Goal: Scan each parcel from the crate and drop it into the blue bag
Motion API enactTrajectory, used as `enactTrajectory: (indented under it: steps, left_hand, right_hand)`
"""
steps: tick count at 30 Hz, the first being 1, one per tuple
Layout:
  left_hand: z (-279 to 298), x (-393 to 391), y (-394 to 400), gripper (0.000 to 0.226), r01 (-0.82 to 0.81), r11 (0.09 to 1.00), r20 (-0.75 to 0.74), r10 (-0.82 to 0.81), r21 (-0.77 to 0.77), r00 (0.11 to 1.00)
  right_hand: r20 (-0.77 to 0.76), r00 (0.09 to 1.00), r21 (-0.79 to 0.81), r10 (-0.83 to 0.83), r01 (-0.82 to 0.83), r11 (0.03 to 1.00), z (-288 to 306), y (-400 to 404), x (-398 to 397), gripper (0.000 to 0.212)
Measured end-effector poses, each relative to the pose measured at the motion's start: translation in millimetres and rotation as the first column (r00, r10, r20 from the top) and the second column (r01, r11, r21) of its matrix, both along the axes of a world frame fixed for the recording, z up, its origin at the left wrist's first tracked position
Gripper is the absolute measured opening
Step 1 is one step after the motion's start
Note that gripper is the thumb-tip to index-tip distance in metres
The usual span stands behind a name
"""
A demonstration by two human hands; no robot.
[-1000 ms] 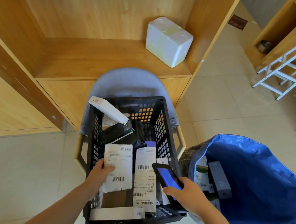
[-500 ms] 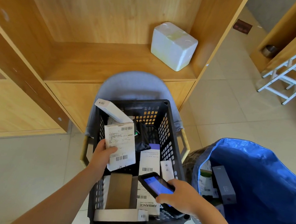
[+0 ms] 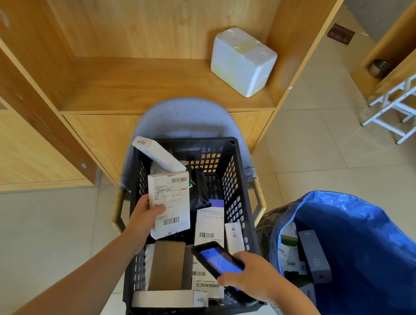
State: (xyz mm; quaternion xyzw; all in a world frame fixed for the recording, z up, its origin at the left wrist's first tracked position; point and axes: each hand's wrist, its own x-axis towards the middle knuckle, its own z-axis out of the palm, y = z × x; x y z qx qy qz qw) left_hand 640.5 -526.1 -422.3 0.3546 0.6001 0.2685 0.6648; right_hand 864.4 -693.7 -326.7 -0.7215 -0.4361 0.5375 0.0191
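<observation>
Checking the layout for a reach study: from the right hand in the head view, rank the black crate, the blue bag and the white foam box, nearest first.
From the right hand:
1. Black crate, directly under it.
2. Blue bag, just to its right.
3. White foam box, far ahead on the wooden shelf.

White labelled parcel (image 3: 168,204) (barcodes facing up) held above black crate (image 3: 234,188), beside open blue bag (image 3: 373,278).

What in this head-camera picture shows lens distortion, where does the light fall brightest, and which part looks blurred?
Head view: the wide lens bends the wooden shelf edges outward; daylight falls brightest on the floor tiles at upper right, while the blue bag interior is deeply shaded; the white stepladder near the corner is smeared; the parcel barcodes in the left hand stay sharp.
</observation>
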Motion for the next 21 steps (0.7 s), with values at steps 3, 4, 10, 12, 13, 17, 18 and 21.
enactTrajectory:
  steps: [3, 4, 10, 12, 13, 17, 18, 21]
  left_hand:
    - [3, 2, -2, 0.033, 0.007, 1.0, -0.011, -0.007, 0.0, 1.0]
    - [4, 3, -2, 0.033, 0.011, 1.0, -0.01, -0.011, 0.001, 1.0]
    - [19, 22, -7, 0.036, 0.112, 0.993, 0.009, -0.112, 0.029, 0.994]
    - [24, 36, -10, 0.034, 0.174, 0.984, 0.003, -0.175, 0.047, 0.985]
    - [27, 45, -12, 0.033, 0.204, 0.978, 0.0, -0.204, 0.053, 0.979]
    - [35, 89, -24, 0.024, 0.305, 0.95, -0.019, -0.305, 0.065, 0.952]
    - [35, 102, -27, 0.024, 0.339, 0.938, -0.027, -0.337, 0.068, 0.941]
    - [35, 144, -39, 0.027, 0.41, 0.91, -0.036, -0.408, 0.059, 0.912]
  right_hand:
    - [-0.009, 0.999, -0.008, -0.036, 0.036, 0.999, -3, -4, 3, 0.052]
    - [-0.018, 0.998, -0.009, -0.061, 0.061, 0.998, -4, -6, 4, 0.054]
    - [0.008, 0.963, 0.041, -0.27, 0.269, 0.962, -5, -21, 20, 0.045]
    - [0.025, 0.934, 0.066, -0.356, 0.354, 0.933, -4, -30, 30, 0.042]
    - [0.027, 0.917, 0.076, -0.397, 0.394, 0.916, -3, -35, 36, 0.04]
    - [0.042, 0.858, 0.067, -0.512, 0.509, 0.858, -5, -64, 68, 0.037]
    - [0.04, 0.841, 0.062, -0.54, 0.537, 0.841, -5, -73, 77, 0.037]
    - [0.032, 0.808, 0.059, -0.588, 0.586, 0.808, -8, -99, 105, 0.029]
